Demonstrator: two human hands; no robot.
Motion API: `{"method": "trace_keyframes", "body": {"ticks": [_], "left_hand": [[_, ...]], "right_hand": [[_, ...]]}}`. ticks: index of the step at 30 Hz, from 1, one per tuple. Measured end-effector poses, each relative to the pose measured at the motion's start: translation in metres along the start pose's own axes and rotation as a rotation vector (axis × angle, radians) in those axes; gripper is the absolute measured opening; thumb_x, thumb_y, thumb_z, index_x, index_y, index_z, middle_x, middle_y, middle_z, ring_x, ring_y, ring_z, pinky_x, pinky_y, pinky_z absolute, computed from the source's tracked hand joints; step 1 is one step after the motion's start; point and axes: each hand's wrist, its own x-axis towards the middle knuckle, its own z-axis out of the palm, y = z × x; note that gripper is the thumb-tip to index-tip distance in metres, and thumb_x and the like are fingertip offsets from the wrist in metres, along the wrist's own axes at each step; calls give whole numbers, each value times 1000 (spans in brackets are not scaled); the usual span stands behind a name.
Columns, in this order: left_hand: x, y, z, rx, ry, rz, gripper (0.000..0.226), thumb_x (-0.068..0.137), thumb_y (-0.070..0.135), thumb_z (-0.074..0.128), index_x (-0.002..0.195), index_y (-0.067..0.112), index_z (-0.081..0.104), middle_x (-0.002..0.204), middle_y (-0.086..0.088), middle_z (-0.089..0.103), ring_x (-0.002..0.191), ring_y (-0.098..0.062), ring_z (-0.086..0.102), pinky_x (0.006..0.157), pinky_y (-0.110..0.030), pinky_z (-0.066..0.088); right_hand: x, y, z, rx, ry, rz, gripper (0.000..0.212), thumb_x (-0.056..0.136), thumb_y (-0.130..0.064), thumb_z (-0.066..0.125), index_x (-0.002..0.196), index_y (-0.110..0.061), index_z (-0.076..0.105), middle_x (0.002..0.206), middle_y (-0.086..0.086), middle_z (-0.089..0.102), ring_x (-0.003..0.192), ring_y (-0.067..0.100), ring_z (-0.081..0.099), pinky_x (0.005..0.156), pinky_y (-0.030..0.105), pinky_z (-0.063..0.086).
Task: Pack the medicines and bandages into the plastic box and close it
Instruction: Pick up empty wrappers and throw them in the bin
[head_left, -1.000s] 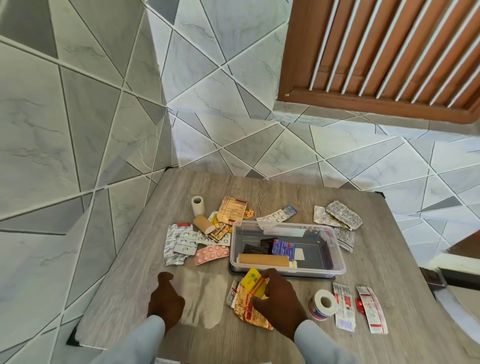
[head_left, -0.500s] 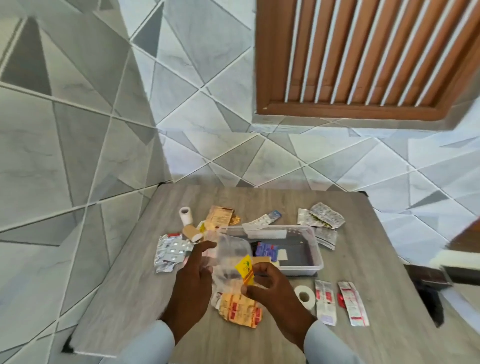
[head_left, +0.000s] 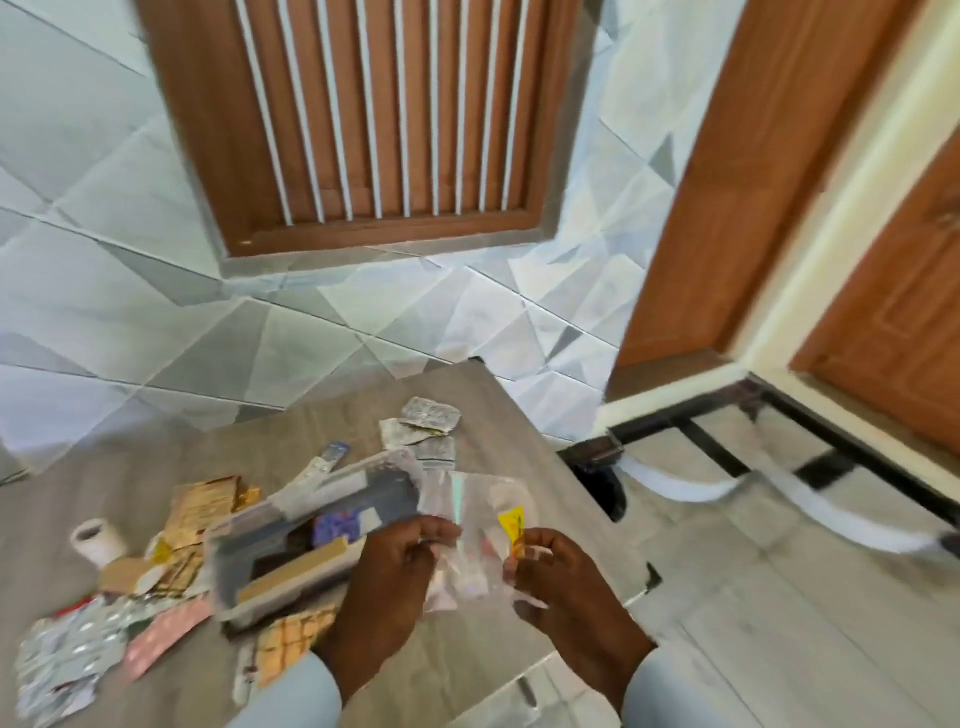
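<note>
The open clear plastic box (head_left: 234, 597) lies on the wooden table (head_left: 156, 467), with a tan bandage roll (head_left: 296, 569) and a blue packet (head_left: 337, 525) inside. My left hand (head_left: 387, 587) pinches a clear plastic bag (head_left: 467, 525) held above the table's right side. My right hand (head_left: 566, 597) grips the bag's other side together with a small yellow sachet (head_left: 511, 525). Silver blister strips (head_left: 67, 654), a pink strip (head_left: 161, 634) and a white tape roll (head_left: 98, 540) lie left of the box. More silver strips (head_left: 426, 426) sit behind it.
An orange blister pack (head_left: 291, 639) lies in front of the box and gold packs (head_left: 202, 509) behind it. The table's right edge (head_left: 550, 467) is close to my hands. Beyond it are tiled floor, a black metal frame (head_left: 727, 441) and wooden doors.
The view has swung to the right and the frame is blurred. Both hands have lifted the clear bag and yellow sachet higher and moved rightward, past the box.
</note>
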Motion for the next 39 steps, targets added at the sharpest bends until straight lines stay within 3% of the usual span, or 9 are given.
{"method": "trace_keyframes", "body": {"ticks": [7, 15, 21, 24, 26, 29, 31, 35, 39], "left_hand": [[22, 19, 106, 5, -104, 42, 11, 69, 23, 65, 77, 25, 73, 88, 25, 70, 82, 4, 65, 72, -4, 44], [74, 46, 252, -37, -5, -62, 17, 57, 17, 83, 69, 14, 71, 77, 8, 73, 65, -2, 64, 61, -8, 46], [117, 49, 357, 5, 41, -148, 20, 65, 2, 82, 67, 18, 69, 76, 9, 72, 69, -8, 66, 62, -11, 49], [135, 45, 386, 37, 39, -161, 20, 71, 5, 78, 70, 22, 67, 73, 6, 70, 74, -10, 65, 65, -12, 49], [154, 36, 398, 53, 42, -200, 19, 75, 6, 73, 73, 24, 67, 76, 6, 70, 78, -11, 65, 69, -17, 48], [189, 19, 412, 100, 58, -230, 19, 80, 7, 66, 77, 26, 66, 81, 8, 69, 79, -6, 63, 67, -8, 42], [215, 8, 422, 137, 48, -233, 22, 81, 6, 63, 78, 29, 64, 80, 10, 67, 77, -3, 61, 64, -3, 41], [263, -6, 448, 155, -2, -282, 23, 83, 4, 58, 86, 26, 63, 87, 9, 65, 81, 1, 58, 64, -4, 39], [298, -27, 473, 110, 3, -397, 33, 88, 1, 49, 83, 31, 61, 87, 11, 63, 84, -7, 60, 68, -5, 40]], "right_hand": [[-2, -18, -83, -212, 307, -163, 49, 50, -14, 86, 94, -12, 65, 76, 0, 70, 65, 10, 61, 56, 19, 47], [42, -71, -209, -386, 379, -196, 37, 58, -4, 86, 86, -11, 63, 69, -2, 68, 54, -1, 58, 53, 12, 44], [94, -102, -310, -455, 374, -143, 13, 76, -9, 71, 71, -17, 63, 65, 4, 65, 59, 16, 57, 58, 35, 50], [122, -109, -336, -441, 321, -109, 12, 80, -4, 66, 81, -16, 63, 76, 11, 69, 63, 17, 61, 53, 26, 50], [147, -110, -351, -422, 293, -60, 26, 81, -5, 68, 97, -23, 59, 87, 9, 70, 73, 19, 64, 56, 21, 50], [189, -116, -370, -428, 289, -20, 55, 80, -9, 70, 123, -31, 45, 107, 9, 67, 94, 25, 65, 72, 29, 55], [214, -124, -381, -449, 317, 26, 60, 80, -8, 71, 124, -32, 39, 104, 6, 67, 94, 24, 66, 76, 31, 55], [256, -144, -410, -387, 400, 132, 48, 79, 0, 68, 118, -19, 48, 92, 7, 67, 81, 20, 65, 67, 30, 51], [302, -152, -436, -403, 344, 228, 10, 79, 4, 64, 85, -4, 65, 75, 11, 68, 63, 19, 58, 56, 26, 42]]}}
